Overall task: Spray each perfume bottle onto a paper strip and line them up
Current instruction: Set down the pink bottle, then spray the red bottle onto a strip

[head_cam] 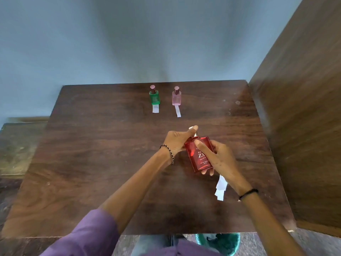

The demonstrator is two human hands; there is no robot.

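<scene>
Two done, third in hand.
Green bottle [154, 97] and pink bottle [176, 98] stand lined up with strips [155, 109]; right hand [220, 160] grips the red bottle [199, 159], left hand [176, 142] pinches its cap [193, 128].

A dark wooden table [92, 145] is carrying two upright perfume bottles near its far edge: a green bottle [154, 97] is standing left of a pink bottle [176, 98], the two apart. A white paper strip [155, 109] is lying against the green one's near base, a narrower strip [178, 111] against the pink one's. A loose heap of strips [220, 188] is lying nearer the right edge.
</scene>
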